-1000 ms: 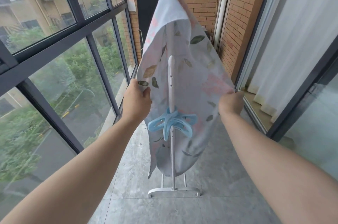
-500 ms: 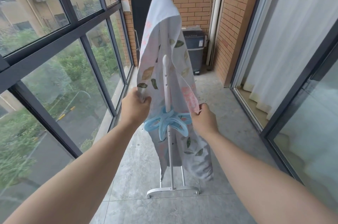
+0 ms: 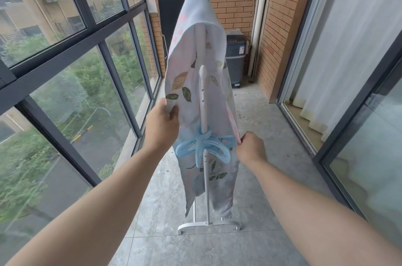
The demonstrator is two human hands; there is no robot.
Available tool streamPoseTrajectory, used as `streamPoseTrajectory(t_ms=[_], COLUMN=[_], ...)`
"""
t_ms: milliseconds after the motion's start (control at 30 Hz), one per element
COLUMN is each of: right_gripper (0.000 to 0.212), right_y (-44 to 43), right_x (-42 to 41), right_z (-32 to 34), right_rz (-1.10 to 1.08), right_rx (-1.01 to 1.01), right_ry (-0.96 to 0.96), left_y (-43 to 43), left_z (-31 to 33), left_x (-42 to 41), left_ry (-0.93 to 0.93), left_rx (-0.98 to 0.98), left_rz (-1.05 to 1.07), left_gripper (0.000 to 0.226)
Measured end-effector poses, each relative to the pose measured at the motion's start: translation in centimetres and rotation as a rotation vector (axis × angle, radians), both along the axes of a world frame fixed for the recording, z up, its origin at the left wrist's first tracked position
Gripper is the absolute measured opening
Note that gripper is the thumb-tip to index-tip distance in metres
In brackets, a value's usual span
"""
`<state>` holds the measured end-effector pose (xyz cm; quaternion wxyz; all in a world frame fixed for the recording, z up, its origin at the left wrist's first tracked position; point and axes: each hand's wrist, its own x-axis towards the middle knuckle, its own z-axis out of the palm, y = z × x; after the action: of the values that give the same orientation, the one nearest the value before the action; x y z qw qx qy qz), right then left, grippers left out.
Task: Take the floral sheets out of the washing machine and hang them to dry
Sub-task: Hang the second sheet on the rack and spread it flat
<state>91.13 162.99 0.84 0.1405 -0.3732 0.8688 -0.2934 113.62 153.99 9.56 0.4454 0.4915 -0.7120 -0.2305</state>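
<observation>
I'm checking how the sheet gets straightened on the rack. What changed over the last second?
The right hand drew its edge of the sheet in from spread wide and down beside the blue clip. The left hand kept its grip on the other edge; the sheet stayed draped over the rack.

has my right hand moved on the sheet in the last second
Yes. The right hand has dropped and swung left toward the white rack pole, pulling the floral sheet edge in; it now grips beside the blue clip.
</observation>
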Motion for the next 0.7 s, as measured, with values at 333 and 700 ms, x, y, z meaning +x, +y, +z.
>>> streamPoseTrajectory(t_ms=[333, 700], right_gripper=[0.015, 0.031], right_y=[-0.3, -2.0], right_x=[0.0, 1.5], right_z=[0.6, 6.2], right_rz=[0.059, 0.154], right_rx=[0.126, -0.375], right_ry=[-0.045, -0.156], left_y=[0.2, 0.3], left_z=[0.3, 3.0], left_x=[-0.3, -1.8], left_ry=[-0.022, -0.093], left_rx=[-0.042, -0.104], left_rz=[0.009, 0.11], left_gripper=[0.025, 0.049])
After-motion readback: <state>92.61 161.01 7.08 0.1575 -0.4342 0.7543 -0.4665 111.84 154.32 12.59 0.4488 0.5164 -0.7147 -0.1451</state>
